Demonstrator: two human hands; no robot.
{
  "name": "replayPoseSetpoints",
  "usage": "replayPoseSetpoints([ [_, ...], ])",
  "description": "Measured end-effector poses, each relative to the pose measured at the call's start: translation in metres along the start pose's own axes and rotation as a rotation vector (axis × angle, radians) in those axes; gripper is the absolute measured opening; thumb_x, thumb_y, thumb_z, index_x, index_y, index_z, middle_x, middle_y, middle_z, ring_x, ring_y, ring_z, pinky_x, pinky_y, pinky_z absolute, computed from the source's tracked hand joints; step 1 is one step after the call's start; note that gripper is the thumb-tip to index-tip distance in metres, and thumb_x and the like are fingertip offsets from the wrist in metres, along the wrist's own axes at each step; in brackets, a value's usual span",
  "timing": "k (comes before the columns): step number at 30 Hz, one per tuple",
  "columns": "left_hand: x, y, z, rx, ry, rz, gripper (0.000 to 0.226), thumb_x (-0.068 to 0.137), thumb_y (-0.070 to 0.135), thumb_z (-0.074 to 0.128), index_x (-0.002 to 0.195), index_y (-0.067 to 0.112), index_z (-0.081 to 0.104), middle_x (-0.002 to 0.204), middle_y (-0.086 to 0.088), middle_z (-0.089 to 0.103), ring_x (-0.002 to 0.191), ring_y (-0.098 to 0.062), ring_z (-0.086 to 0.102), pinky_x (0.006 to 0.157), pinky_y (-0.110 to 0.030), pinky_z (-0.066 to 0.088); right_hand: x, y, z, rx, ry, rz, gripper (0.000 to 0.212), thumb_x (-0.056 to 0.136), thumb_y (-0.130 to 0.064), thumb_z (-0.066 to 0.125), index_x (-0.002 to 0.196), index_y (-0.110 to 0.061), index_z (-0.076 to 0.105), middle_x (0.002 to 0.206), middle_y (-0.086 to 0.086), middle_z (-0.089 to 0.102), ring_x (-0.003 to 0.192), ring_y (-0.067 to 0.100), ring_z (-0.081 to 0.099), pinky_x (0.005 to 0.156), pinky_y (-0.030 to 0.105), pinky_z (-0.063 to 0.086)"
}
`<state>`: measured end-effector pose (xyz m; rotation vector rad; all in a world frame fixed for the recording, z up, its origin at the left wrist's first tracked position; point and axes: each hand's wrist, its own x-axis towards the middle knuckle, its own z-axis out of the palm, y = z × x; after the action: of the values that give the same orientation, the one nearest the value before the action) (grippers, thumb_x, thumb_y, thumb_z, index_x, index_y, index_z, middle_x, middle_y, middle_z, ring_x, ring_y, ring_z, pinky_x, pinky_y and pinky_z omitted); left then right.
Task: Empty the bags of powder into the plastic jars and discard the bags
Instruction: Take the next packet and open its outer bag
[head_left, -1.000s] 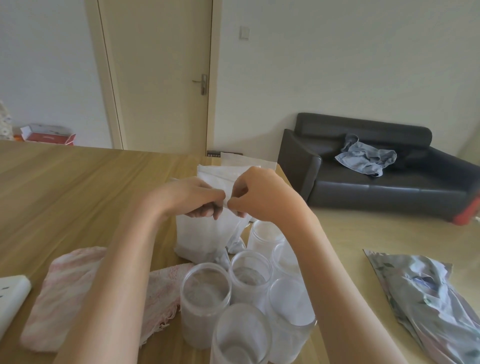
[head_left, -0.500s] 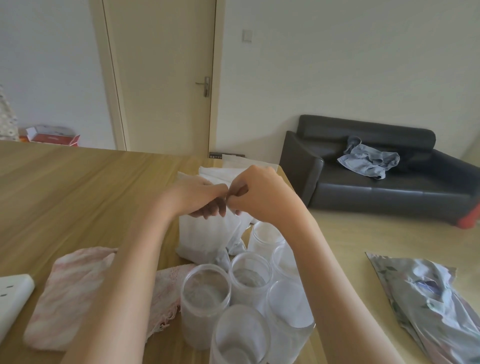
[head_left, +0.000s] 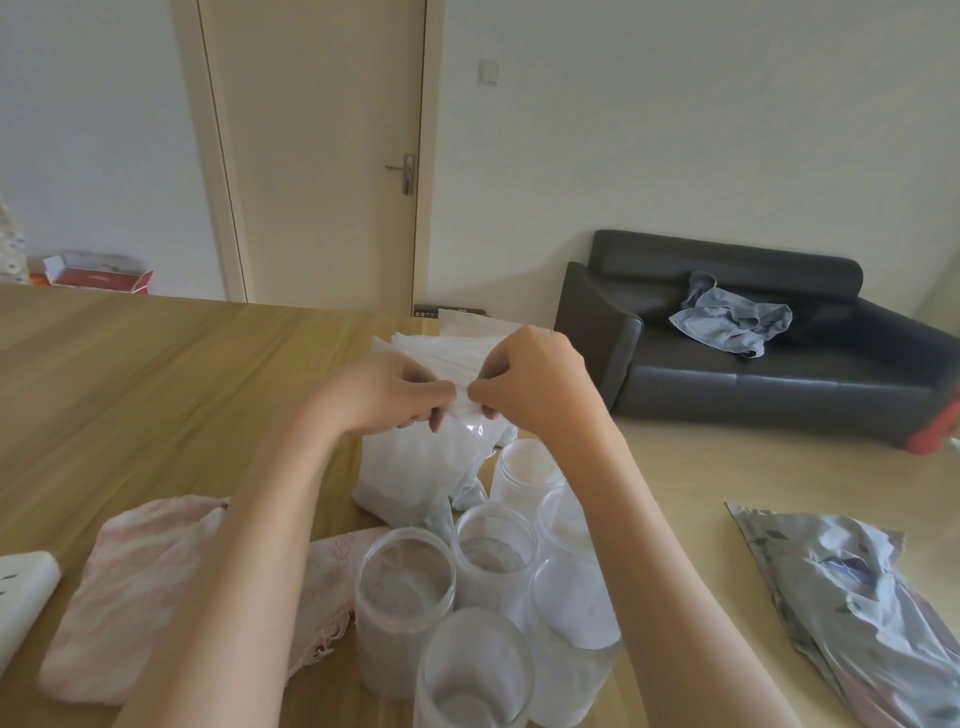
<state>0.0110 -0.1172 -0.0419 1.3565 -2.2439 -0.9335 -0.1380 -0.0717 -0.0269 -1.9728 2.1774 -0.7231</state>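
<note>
A clear plastic bag of white powder (head_left: 421, 467) stands upright on the wooden table (head_left: 130, 395). My left hand (head_left: 382, 392) and my right hand (head_left: 530, 387) both pinch its top edge, fingertips almost touching. More white bags (head_left: 447, 348) lie behind it, partly hidden by my hands. Several open clear plastic jars (head_left: 405, 603) cluster in front of the bag; some hold white powder (head_left: 576, 608).
A pink striped cloth (head_left: 135, 587) lies at the front left, beside a white power strip (head_left: 21, 597). A crumpled silvery foil bag (head_left: 857, 592) lies on the right. A black sofa (head_left: 753, 353) with a grey garment stands beyond the table's right edge.
Both hands stay at the bag's top edge, and their fingers have shifted slightly on it. The bag and the jars have not moved.
</note>
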Motion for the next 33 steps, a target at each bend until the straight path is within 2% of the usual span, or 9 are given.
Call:
replayPoseSetpoints([
  [4,-0.004,0.005,0.0,0.075,-0.068,-0.017,0.039,0.095,0.029,0.05,0.059,0.019,0.063,0.049,0.01,0.05,0.054,-0.009,0.045,0.064,-0.024,0.037,0.001,0.005,-0.003,-0.033,-0.071,-0.018,0.014,0.081,-0.013,0.061,0.079,-0.01,0.075,0.075,0.003,0.074,0.053,0.008,0.052,0.055,0.018,0.048],
  [8,-0.007,0.007,-0.005,0.087,-0.115,-0.062,0.042,0.096,0.036,0.049,0.064,0.018,0.069,0.057,0.008,0.056,0.059,-0.01,0.049,0.069,-0.024,0.039,0.0,-0.001,-0.002,-0.014,-0.222,-0.134,0.02,0.096,-0.02,0.051,0.108,-0.014,0.066,0.097,-0.003,0.065,0.079,0.018,0.061,0.071,0.028,0.054],
  [12,-0.008,0.009,-0.006,0.006,-0.187,-0.123,0.044,0.087,0.051,0.053,0.067,0.016,0.071,0.058,0.007,0.056,0.055,-0.008,0.049,0.063,-0.02,0.039,-0.002,-0.004,-0.004,0.054,-0.242,-0.21,0.012,0.094,-0.02,0.057,0.095,-0.015,0.069,0.083,-0.003,0.066,0.082,0.023,0.065,0.067,0.027,0.054],
  [15,-0.006,0.007,-0.006,-0.061,-0.106,-0.149,0.032,0.094,0.032,0.056,0.074,0.012,0.071,0.062,0.006,0.059,0.055,-0.006,0.052,0.053,-0.015,0.038,-0.002,-0.005,-0.002,0.065,-0.189,-0.205,0.014,0.091,-0.015,0.06,0.094,-0.011,0.073,0.083,0.0,0.071,0.083,0.019,0.064,0.081,0.035,0.056],
  [18,-0.007,0.003,-0.01,-0.058,0.015,-0.07,0.029,0.091,0.022,0.061,0.064,0.015,0.07,0.053,0.011,0.059,0.048,-0.002,0.05,0.05,-0.017,0.036,-0.002,-0.004,0.0,0.047,-0.128,-0.192,0.017,0.088,-0.014,0.058,0.092,-0.012,0.075,0.083,0.001,0.073,0.084,0.019,0.062,0.076,0.032,0.056],
  [22,-0.014,0.001,-0.017,-0.023,-0.027,-0.069,0.035,0.087,0.025,0.061,0.053,0.017,0.067,0.048,0.009,0.055,0.042,-0.002,0.046,0.054,-0.022,0.035,-0.001,0.0,0.001,0.035,0.032,-0.103,0.019,0.082,-0.009,0.056,0.085,-0.011,0.074,0.079,0.003,0.072,0.077,0.021,0.067,0.073,0.032,0.058],
  [26,-0.011,0.001,-0.017,-0.016,0.045,-0.138,0.037,0.094,0.026,0.055,0.063,0.013,0.07,0.045,0.01,0.057,0.038,-0.001,0.047,0.044,-0.016,0.036,-0.003,-0.005,0.0,0.069,-0.041,-0.159,0.017,0.085,-0.012,0.058,0.087,-0.012,0.075,0.078,-0.002,0.071,0.083,0.019,0.065,0.08,0.033,0.057],
  [29,-0.007,0.001,-0.013,-0.075,0.161,-0.141,0.031,0.096,0.018,0.055,0.069,0.01,0.07,0.058,0.005,0.062,0.052,-0.006,0.053,0.035,-0.006,0.031,-0.004,-0.008,-0.001,0.081,-0.106,-0.181,0.018,0.087,-0.011,0.059,0.091,-0.01,0.076,0.081,0.001,0.072,0.087,0.021,0.064,0.081,0.035,0.057],
  [33,-0.01,-0.006,-0.02,-0.04,0.205,-0.145,0.039,0.088,0.023,0.061,0.051,0.017,0.067,0.044,0.009,0.055,0.049,-0.009,0.05,0.049,-0.02,0.038,-0.003,0.0,-0.004,0.053,-0.004,-0.065,0.02,0.082,-0.007,0.056,0.086,-0.011,0.075,0.073,0.0,0.068,0.078,0.022,0.067,0.072,0.03,0.058],
])
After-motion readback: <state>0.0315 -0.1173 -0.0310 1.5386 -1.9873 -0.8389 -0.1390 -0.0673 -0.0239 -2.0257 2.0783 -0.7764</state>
